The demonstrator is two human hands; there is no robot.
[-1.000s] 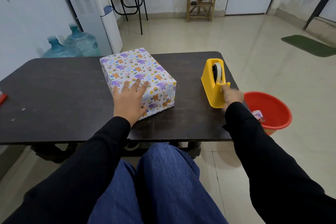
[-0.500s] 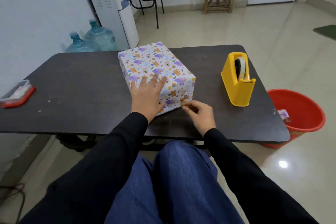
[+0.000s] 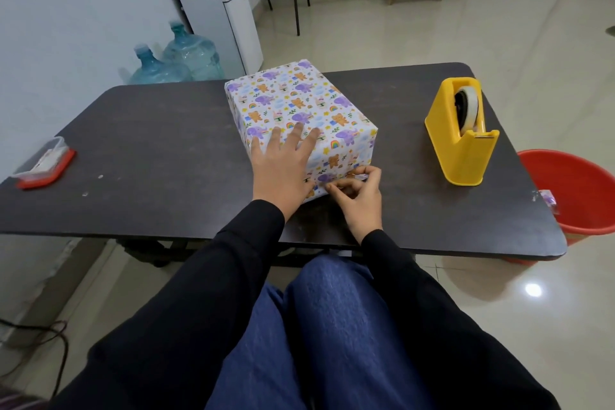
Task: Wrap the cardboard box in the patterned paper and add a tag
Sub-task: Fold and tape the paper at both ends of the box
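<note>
Well left of the left hand, a small red-lidded container (image 3: 43,163) sits on the table (image 3: 166,150). The left hand (image 3: 283,166) lies flat, fingers straight and spread, pressing the near top of the wrapped box (image 3: 299,103), which stands just ahead of both hands. The right hand (image 3: 361,198) meets its near face low down, fingers curled, tips pinched; whether they hold tape is too small to tell. The box looks light and rigid, its paper slick and easily creased, so flat palms on broad faces suit it. The tape dispenser (image 3: 461,143) stands further right.
</note>
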